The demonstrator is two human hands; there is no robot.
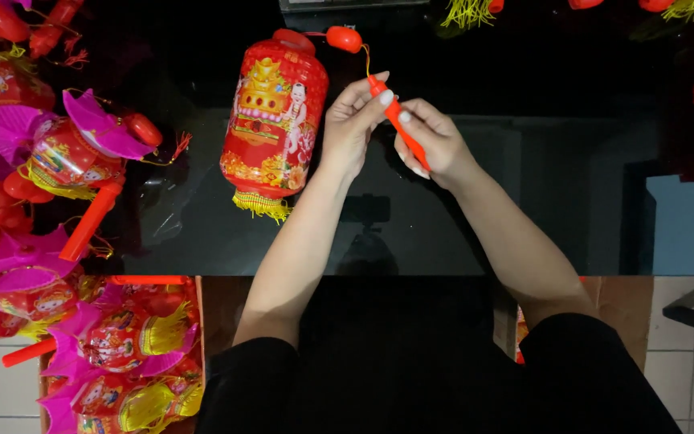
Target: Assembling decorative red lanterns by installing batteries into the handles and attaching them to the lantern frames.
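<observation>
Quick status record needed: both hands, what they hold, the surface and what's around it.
left hand: pinches top of thin red plastic stick
right hand: grips stick's lower part
lantern: red cylindrical paper lantern with yellow fringe, lying left of the hands
surface: glossy black table
left side: pile of pink and red lanterns

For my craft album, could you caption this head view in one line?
Both hands, left hand and right hand, pinch a red stick handle wired to a red paper lantern lying on the black glass table.
</observation>
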